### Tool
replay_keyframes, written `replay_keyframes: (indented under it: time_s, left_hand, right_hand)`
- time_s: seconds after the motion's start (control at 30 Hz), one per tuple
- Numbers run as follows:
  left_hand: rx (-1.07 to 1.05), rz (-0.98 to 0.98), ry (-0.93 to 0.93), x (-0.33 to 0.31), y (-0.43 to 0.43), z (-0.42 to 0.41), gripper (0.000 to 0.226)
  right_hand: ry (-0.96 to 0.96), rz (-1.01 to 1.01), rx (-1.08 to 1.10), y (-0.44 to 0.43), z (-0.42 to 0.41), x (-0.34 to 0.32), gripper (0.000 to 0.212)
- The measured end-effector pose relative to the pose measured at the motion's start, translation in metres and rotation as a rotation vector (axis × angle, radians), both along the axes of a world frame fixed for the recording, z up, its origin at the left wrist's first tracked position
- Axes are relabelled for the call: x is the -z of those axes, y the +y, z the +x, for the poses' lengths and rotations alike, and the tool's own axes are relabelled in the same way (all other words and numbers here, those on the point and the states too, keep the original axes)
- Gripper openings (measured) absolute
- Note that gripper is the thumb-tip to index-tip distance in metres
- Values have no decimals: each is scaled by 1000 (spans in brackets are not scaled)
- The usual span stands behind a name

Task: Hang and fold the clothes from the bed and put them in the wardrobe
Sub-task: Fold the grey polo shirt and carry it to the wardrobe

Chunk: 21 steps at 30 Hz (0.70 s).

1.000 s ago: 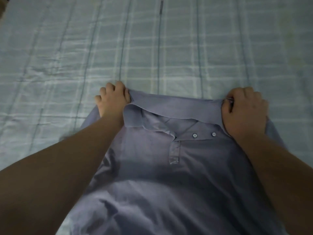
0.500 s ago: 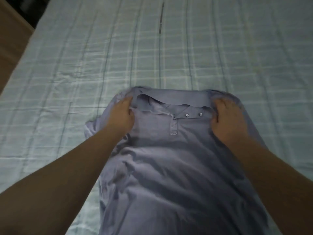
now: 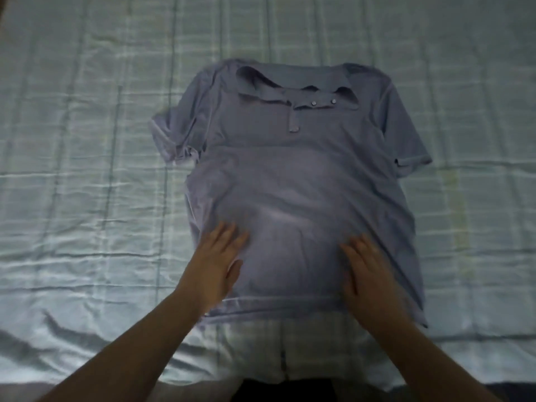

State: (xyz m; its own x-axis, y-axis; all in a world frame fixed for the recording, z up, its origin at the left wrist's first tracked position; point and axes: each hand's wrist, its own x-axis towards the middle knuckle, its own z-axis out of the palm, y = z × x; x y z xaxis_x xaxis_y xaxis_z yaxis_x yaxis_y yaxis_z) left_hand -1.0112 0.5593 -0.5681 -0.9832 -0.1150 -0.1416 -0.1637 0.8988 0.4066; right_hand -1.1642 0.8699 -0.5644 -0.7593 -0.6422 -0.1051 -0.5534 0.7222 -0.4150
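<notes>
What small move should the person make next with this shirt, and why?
Probably flatten the left-side sleeve before folding. The polo shirt lies face up on the bed sheet; left hand and right hand rest flat near its hem; that sleeve is crumpled, the right-side sleeve spread.

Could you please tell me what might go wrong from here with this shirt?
The sleeve on the left lies bunched; folding now could press creases in. The collar sits rumpled and might fold crooked. The left hand and right hand, flat near the hem, could drag the shirt askew.
</notes>
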Motion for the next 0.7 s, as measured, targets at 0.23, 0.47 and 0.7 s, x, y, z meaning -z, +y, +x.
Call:
replay_keyframes:
  time_s: [0.23,0.47,0.7]
  left_hand:
    - [-104,-57,-109,2,28,91,49]
    - [-19,-169,-175,2,28,110,52]
    - [-75,-52,-62,-7,12,112,71]
  right_hand:
    - [36,156,55,65,23,-3,56]
    - [-35,371,64,92,30,-1,85]
    - [-104,338,121,93,23,-11,104]
